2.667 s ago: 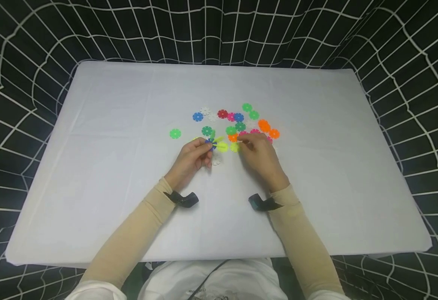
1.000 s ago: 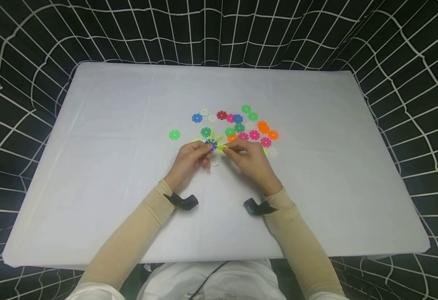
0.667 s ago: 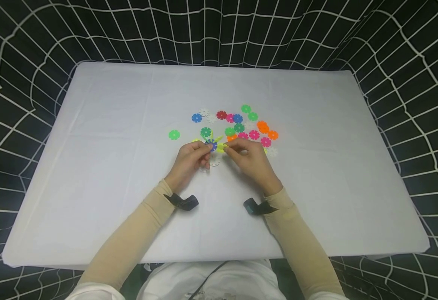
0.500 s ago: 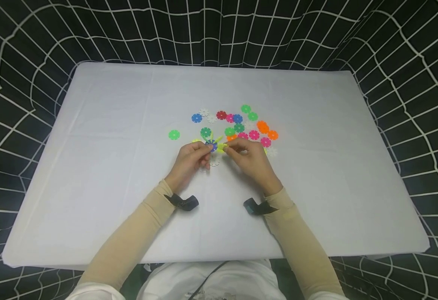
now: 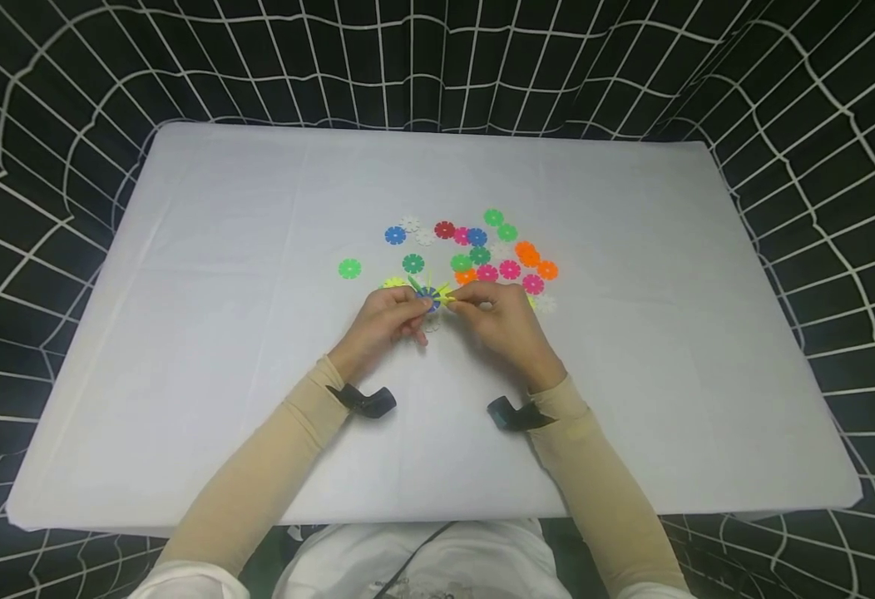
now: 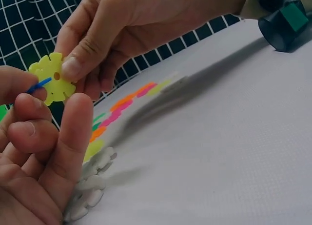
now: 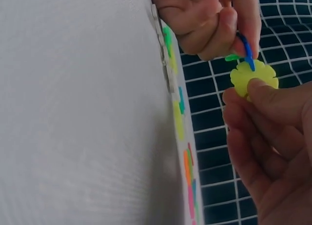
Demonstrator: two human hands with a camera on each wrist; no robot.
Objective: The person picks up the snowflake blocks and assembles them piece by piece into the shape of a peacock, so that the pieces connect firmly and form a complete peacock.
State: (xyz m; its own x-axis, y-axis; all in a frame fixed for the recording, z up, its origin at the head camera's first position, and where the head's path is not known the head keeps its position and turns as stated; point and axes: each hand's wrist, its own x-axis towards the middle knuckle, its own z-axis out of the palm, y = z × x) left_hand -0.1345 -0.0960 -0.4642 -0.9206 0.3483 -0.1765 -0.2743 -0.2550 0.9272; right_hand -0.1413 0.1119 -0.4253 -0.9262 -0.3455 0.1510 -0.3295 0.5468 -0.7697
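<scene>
Between thumb and fingers, my left hand point(image 5: 387, 323) pinches a blue notched plastic disc point(image 5: 429, 299). Narrow yellow and green discs stick out from its rim. My right hand point(image 5: 511, 324) grips a yellow notched disc point(image 7: 254, 76) by its edge. In both wrist views the blue disc meets the yellow one edge-on at its rim, with the two discs crosswise. How deep the slots are engaged cannot be told. Both hands are raised over the white table, close together. My left fingers hide part of the blue disc.
Loose notched discs lie flat beyond the hands, including a red disc point(image 5: 445, 230), a bright green disc point(image 5: 349, 268) and an orange disc point(image 5: 547, 269). Beneath the left hand are white discs point(image 6: 87, 200). A white cloth covers the table point(image 5: 220, 333); white netting point(image 5: 437, 66) surrounds it.
My right hand has moved left from among the loose discs, now with a yellow disc brought to the blue one. Most recently, my left hand shifted slightly right and nearer me, and the held discs turned.
</scene>
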